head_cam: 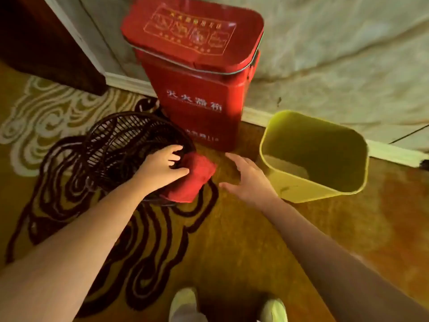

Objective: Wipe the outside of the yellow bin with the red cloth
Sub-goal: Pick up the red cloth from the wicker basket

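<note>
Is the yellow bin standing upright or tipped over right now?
Upright: the yellow bin stands on the carpet, mouth facing up, its inside visible.

Left hand (162, 168) is down on the red cloth (190, 177), fingers curled over its near edge, the cloth draped on the rim of a dark wicker basket (120, 145). Right hand (248, 180) hangs open, fingers spread, between cloth and yellow bin (308, 184), touching neither. The bin sits upright on the patterned carpet (220, 240), just beside the skirting board (392, 154), well clear of the cloth. Behind, a tall red box (197, 73) with a closed lid stands against the wall, basket on one side, bin on the other. Two pale shoes (185, 305) show at the bottom edge.
</note>
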`<state>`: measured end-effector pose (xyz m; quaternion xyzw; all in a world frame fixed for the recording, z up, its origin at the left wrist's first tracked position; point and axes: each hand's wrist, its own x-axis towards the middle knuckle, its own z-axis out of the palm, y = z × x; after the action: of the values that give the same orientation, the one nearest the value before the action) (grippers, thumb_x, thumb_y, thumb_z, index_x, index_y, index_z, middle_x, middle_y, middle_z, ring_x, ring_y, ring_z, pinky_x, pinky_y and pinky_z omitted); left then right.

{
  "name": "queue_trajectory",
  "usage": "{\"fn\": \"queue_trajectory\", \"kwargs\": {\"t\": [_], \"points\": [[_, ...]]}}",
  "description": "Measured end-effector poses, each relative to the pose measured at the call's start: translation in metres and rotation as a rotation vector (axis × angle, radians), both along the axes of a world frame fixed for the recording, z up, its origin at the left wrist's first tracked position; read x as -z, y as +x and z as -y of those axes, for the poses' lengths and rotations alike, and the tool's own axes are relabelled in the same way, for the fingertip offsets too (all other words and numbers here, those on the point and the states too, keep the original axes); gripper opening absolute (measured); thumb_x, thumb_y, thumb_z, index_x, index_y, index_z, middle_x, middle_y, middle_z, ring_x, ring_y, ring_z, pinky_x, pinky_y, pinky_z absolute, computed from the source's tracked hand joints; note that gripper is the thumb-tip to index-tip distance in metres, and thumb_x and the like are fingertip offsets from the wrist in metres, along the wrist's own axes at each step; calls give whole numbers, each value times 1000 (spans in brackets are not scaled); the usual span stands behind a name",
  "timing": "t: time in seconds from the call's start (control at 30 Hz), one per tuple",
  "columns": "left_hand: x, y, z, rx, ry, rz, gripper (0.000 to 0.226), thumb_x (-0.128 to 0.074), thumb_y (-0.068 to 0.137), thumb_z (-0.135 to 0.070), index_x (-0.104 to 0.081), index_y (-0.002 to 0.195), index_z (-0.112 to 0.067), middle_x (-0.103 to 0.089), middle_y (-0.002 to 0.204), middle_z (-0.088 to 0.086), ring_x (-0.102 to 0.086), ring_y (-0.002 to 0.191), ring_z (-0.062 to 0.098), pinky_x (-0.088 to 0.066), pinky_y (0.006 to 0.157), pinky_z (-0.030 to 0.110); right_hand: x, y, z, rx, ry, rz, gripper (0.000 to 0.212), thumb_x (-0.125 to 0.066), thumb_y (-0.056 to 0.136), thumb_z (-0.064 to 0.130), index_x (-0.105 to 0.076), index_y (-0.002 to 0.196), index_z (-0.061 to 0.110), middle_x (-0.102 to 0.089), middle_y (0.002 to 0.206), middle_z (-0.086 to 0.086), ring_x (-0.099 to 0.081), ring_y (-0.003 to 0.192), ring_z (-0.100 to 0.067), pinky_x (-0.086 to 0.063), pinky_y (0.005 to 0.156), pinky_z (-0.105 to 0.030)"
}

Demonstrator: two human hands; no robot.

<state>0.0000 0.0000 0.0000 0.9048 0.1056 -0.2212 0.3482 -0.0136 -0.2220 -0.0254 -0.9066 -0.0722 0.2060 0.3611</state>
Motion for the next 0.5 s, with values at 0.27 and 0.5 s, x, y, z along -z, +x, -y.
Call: {"fn": "queue_trajectory", "kwargs": {"t": [0.27, 0.5], "points": [[122, 28, -36, 129, -248, -37, 61, -73, 69, -28, -46, 123, -38, -59, 118, -7, -61, 96, 1, -49, 79, 20, 151, 23, -52, 45, 259, 187, 82, -75, 73, 32, -32, 143, 27, -45, 142, 6, -39, 132, -12, -30, 106, -24], [135, 29, -48, 108, -317, -112, 64, -72, 70, -23, -43, 124, -43, -57, 124, -9, -56, 109, 10, -45, 92, 38, 168, 38, -58, 51, 378, 149, 80, -77, 72, 23, -37, 141, 27, -47, 142, 6, -42, 130, -8, -32, 105, -21]]}}
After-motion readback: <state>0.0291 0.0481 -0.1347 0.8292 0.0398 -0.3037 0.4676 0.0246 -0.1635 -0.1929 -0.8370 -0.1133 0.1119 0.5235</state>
